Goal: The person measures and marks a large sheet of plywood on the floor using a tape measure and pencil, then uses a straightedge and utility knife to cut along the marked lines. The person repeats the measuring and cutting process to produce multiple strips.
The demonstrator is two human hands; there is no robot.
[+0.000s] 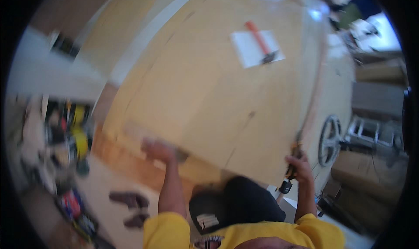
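A large pale plywood panel [192, 83] stretches out in front of me, with dark lines along it. My left hand [158, 149] is at its near edge, beside a blurred strip; its fingers are smeared by motion. At the near right edge, my right hand [299, 166] grips a black-and-orange tool [295, 153], too blurred to identify. Farther along the panel, a red-handled hammer [257, 37] lies on a white sheet [242, 50].
Right of the panel are a spoked wheel [329, 140], an aluminium ladder [371, 133] and brown boxes [362, 175]. Yellow-and-black items [78, 142] crowd the left side, with dark gloves or shoes [128, 201] on the floor.
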